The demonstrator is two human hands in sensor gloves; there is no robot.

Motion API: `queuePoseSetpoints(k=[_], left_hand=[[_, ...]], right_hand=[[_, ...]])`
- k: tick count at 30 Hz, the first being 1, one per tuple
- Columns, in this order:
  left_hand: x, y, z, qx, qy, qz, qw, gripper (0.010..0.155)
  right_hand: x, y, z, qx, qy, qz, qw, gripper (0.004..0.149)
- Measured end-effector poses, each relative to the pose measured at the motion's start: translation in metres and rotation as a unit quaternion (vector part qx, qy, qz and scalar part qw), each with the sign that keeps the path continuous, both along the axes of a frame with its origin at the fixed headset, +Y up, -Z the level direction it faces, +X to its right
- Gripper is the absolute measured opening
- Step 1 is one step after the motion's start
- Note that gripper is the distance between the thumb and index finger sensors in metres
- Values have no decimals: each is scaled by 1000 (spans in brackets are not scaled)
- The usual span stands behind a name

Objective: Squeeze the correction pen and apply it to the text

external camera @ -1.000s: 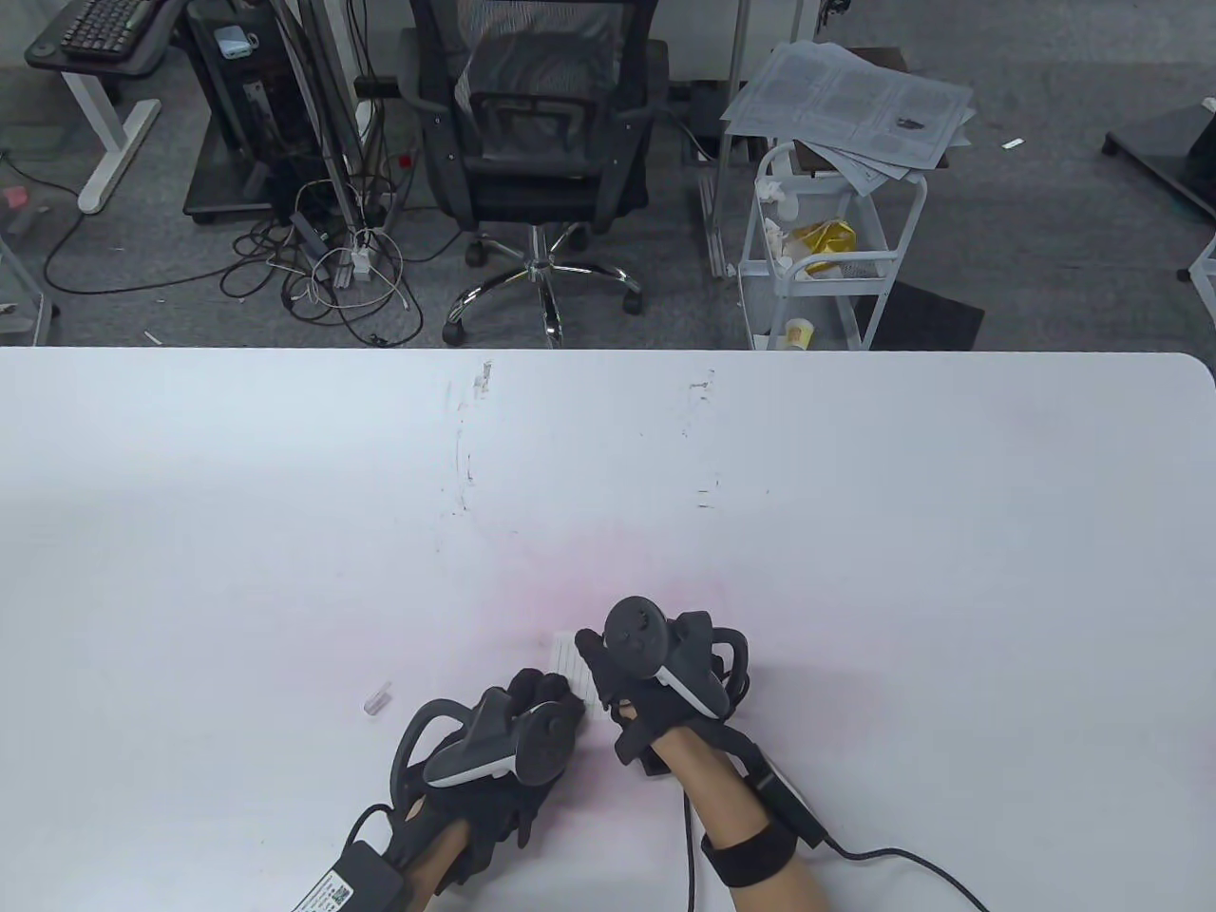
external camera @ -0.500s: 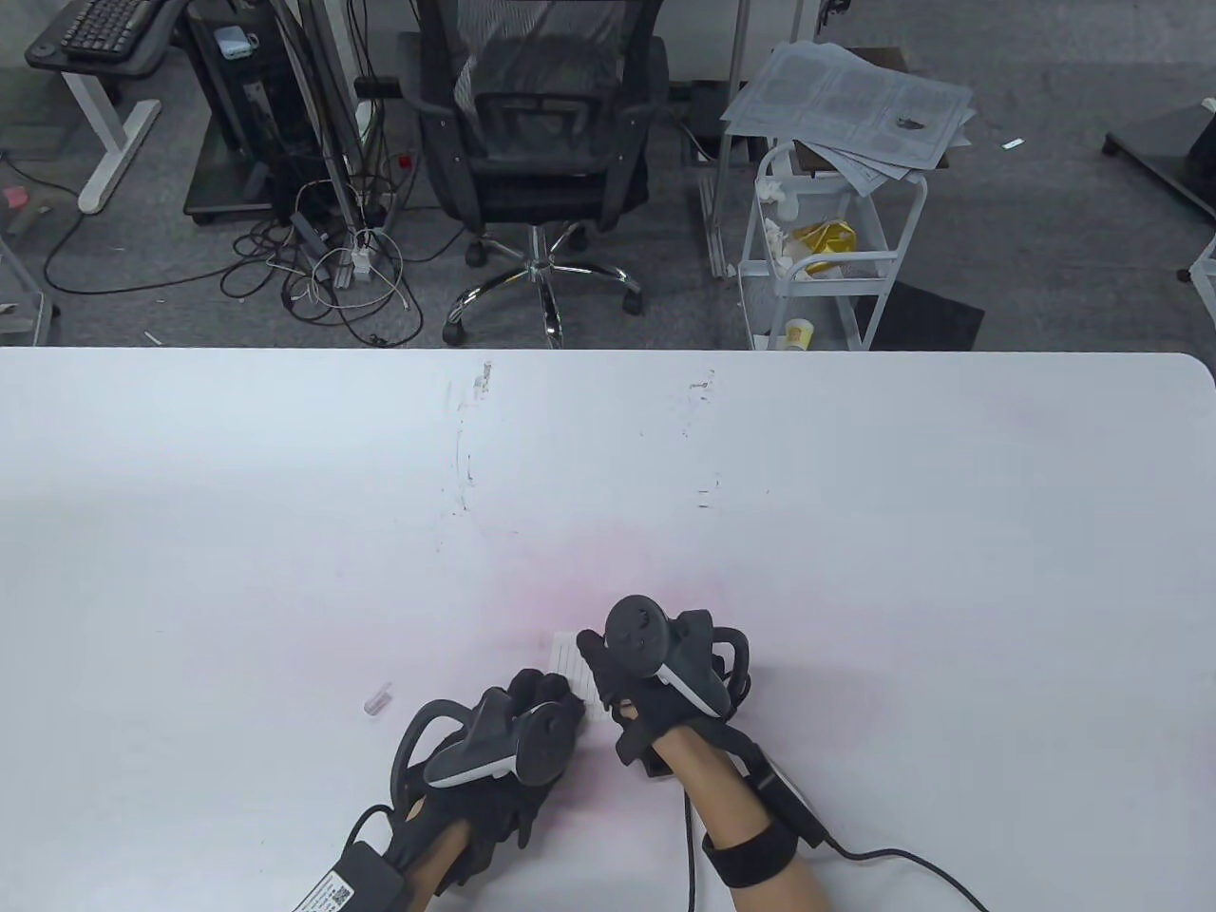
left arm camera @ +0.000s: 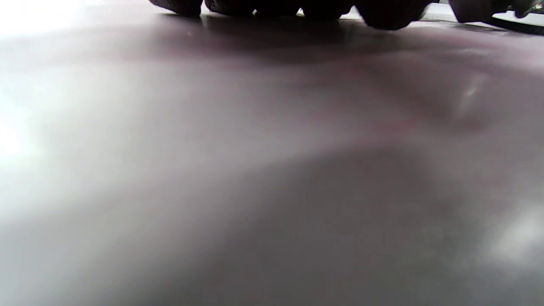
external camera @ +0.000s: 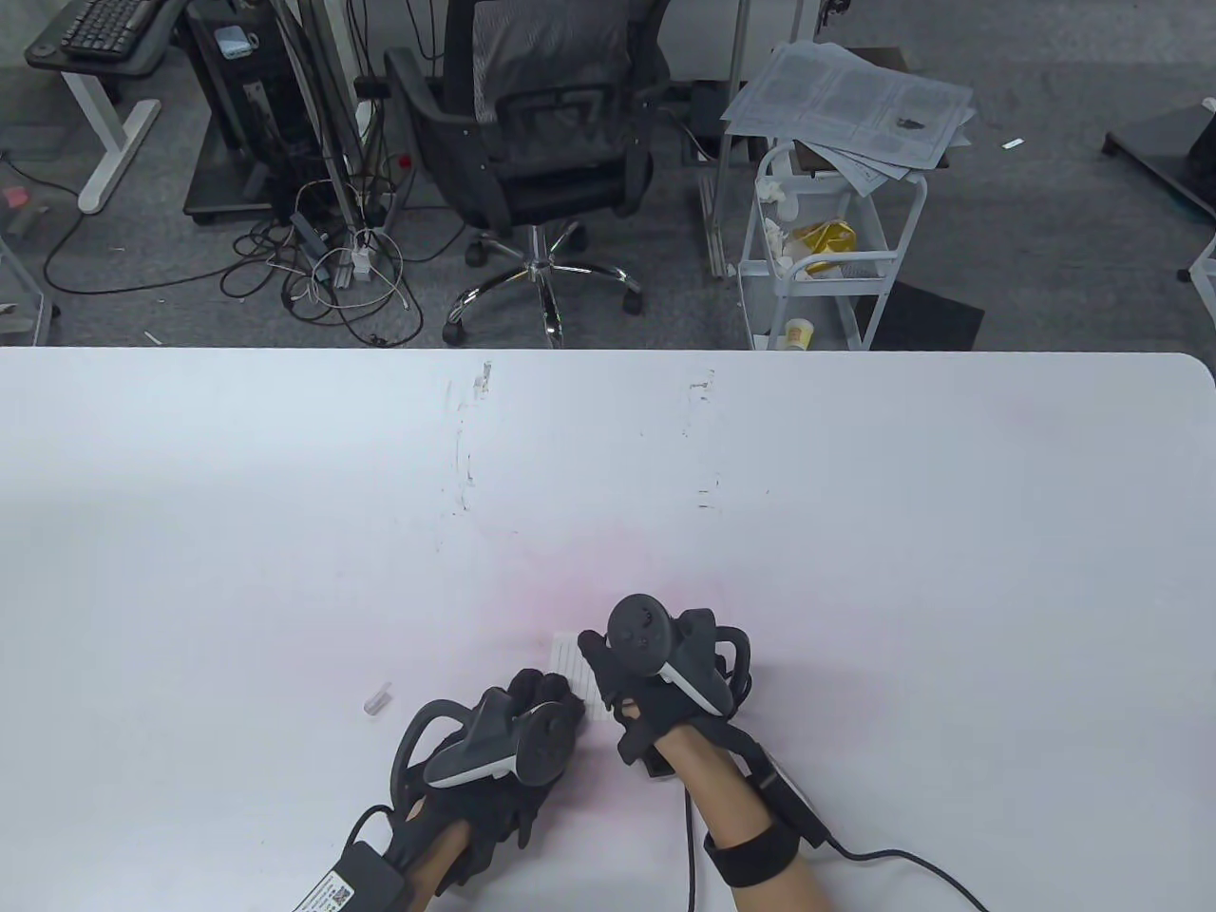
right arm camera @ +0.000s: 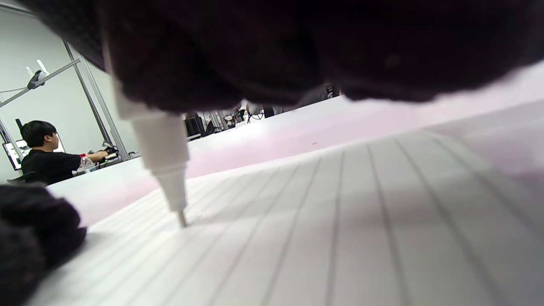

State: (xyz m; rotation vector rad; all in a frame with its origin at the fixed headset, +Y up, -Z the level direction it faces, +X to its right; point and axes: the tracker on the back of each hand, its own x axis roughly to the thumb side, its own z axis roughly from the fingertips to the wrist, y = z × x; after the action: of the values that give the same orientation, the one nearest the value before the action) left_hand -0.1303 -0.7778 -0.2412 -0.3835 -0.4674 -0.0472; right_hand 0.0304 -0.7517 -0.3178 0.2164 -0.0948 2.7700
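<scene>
A small lined paper (external camera: 568, 657) lies on the white table (external camera: 855, 532) near the front edge, mostly hidden by both hands. My right hand (external camera: 635, 686) grips a white correction pen (right arm camera: 161, 153); in the right wrist view its metal tip touches the lined paper (right arm camera: 340, 221). My left hand (external camera: 532, 708) rests flat, its fingertips (left arm camera: 382, 12) pressing on the paper's near left part. The pen is hidden under the right hand in the table view.
A small clear pen cap (external camera: 377, 699) lies on the table left of my left hand. Cables run from both wrists off the table's front edge. Behind the table stand an office chair (external camera: 532, 123) and a white cart (external camera: 826, 256).
Both hands stay in place on the paper. The office chair behind the table has turned.
</scene>
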Motion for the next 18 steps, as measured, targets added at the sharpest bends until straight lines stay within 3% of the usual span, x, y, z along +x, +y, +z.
queuePoseSetpoints(k=[18], left_hand=[[0, 0, 0, 0, 0, 0, 1000, 64]], right_hand=[[1, 0, 1, 15, -9, 7, 1000, 45]])
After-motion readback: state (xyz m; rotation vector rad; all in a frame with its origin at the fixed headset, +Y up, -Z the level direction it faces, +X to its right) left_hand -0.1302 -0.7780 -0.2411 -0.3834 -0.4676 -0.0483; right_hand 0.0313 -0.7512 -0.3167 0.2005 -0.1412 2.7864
